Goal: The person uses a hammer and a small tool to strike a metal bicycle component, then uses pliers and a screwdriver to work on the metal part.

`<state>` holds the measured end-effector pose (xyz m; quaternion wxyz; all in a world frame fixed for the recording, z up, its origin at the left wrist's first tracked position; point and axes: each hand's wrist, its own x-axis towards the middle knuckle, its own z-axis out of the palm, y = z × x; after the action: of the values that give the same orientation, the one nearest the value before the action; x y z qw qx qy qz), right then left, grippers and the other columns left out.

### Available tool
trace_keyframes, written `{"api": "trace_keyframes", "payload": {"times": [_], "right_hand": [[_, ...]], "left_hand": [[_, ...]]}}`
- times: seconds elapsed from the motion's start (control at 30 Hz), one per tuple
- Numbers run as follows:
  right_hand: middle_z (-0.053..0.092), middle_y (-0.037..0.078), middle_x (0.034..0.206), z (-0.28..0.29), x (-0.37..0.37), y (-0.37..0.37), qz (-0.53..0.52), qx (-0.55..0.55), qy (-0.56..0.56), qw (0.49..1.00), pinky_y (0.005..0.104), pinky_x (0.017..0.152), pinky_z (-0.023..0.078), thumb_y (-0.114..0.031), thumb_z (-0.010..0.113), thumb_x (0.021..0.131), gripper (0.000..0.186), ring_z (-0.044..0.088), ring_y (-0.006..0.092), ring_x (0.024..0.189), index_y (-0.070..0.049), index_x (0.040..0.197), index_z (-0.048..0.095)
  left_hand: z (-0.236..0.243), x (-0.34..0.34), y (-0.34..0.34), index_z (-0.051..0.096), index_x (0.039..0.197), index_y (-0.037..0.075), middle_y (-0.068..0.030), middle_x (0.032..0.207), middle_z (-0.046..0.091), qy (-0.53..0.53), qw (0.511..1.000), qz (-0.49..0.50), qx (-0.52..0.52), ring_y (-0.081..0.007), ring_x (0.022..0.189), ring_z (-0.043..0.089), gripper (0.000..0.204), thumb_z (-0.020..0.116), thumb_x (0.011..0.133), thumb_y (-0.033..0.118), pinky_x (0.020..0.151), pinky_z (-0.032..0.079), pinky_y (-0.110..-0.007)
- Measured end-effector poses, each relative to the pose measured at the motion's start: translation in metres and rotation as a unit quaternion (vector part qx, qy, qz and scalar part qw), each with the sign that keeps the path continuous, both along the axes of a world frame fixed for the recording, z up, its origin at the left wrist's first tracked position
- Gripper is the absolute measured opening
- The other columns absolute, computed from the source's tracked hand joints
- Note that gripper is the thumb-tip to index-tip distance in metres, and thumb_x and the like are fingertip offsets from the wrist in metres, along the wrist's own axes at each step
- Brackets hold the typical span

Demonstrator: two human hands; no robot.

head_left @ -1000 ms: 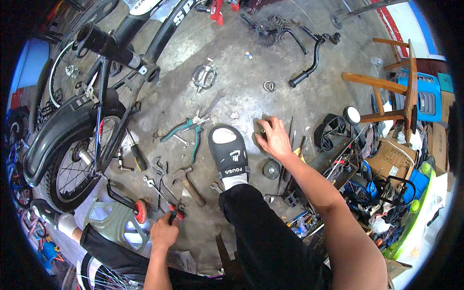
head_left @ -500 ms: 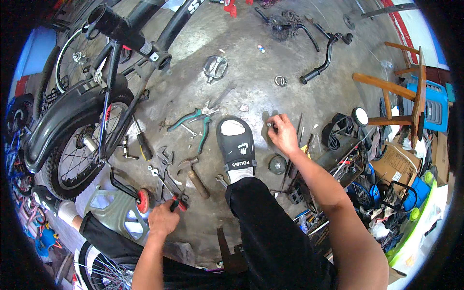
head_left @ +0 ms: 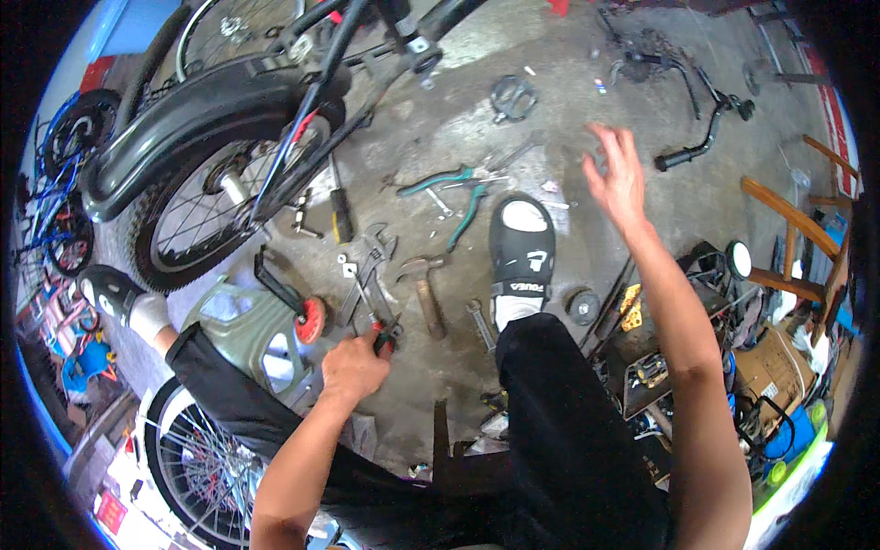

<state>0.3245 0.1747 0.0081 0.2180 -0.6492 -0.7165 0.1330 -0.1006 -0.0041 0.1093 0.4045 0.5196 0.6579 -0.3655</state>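
Note:
My right hand [head_left: 617,179] reaches over the concrete floor right of my shoe, fingers spread, with nothing visible in them. My left hand [head_left: 356,367] is low with curled fingers, beside a screwdriver [head_left: 379,327] with a red and black handle; whatever it grips is hidden. Adjustable wrenches [head_left: 374,252] and a wooden-handled hammer [head_left: 426,298] lie near it. Teal-handled pliers [head_left: 435,181] lie ahead of my shoe [head_left: 522,247], and a metal pedal [head_left: 513,98] farther off. A training wheel [head_left: 310,319] with a red hub rests on a grey-green plastic stool [head_left: 240,321].
A black bicycle frame with its rear wheel and mudguard [head_left: 220,101] fills the upper left. Crank and handlebar parts [head_left: 706,137] lie at the far right. A wooden chair [head_left: 788,215], a cardboard box [head_left: 775,367] and cluttered tools line the right side. A spoked wheel [head_left: 206,458] lies lower left.
The view has swung, so the scene sits farther right. My right hand has moved farther ahead and opened; the small dark piece in its fingers is out of sight. My left hand stays low and curled.

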Motion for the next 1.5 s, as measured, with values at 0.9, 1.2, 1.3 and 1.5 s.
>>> {"api": "trace_keyframes", "payload": {"times": [0.9,1.2,1.3,1.5], "right_hand": [[0.073,0.021,0.083,0.000,-0.171,-0.038,0.107,-0.185,-0.003,0.977,0.0542,0.071,0.059,-0.031,0.068,0.084,0.029,0.073,0.0410,0.077,-0.003,0.089,0.064],[0.074,0.016,0.082,-0.023,0.003,-0.079,-0.131,-0.201,-0.010,0.971,0.0460,0.070,0.057,-0.032,0.074,0.084,0.032,0.073,0.0351,0.075,-0.003,0.097,0.071],[0.075,0.016,0.083,-0.026,0.014,-0.088,-0.132,-0.214,-0.036,0.967,0.0466,0.071,0.057,-0.033,0.074,0.084,0.033,0.074,0.0357,0.076,-0.003,0.097,0.071],[0.075,0.018,0.084,-0.033,0.010,-0.094,-0.186,-0.208,0.060,0.958,0.0450,0.073,0.058,-0.032,0.074,0.084,0.034,0.075,0.0331,0.078,-0.002,0.100,0.071]], "left_hand": [[-0.003,0.017,-0.010,0.071,0.125,0.011,-0.0254,0.112,0.073,0.041,0.999,-0.004,0.022,-0.0441,0.102,0.074,0.042,0.058,0.098,0.041,0.090,0.060,-0.053],[-0.002,0.018,-0.018,0.067,0.131,0.008,-0.0241,0.114,0.071,0.036,0.999,-0.014,0.032,-0.0429,0.100,0.074,0.045,0.059,0.099,0.038,0.087,0.060,-0.051],[-0.004,0.018,-0.023,0.068,0.131,0.011,-0.0231,0.109,0.072,0.040,0.998,-0.025,0.049,-0.0430,0.097,0.074,0.044,0.059,0.099,0.040,0.086,0.060,-0.052],[0.002,0.017,-0.012,0.065,0.132,0.010,-0.0241,0.113,0.072,0.033,0.999,-0.023,0.028,-0.0421,0.103,0.074,0.045,0.061,0.096,0.037,0.089,0.060,-0.052]]}}
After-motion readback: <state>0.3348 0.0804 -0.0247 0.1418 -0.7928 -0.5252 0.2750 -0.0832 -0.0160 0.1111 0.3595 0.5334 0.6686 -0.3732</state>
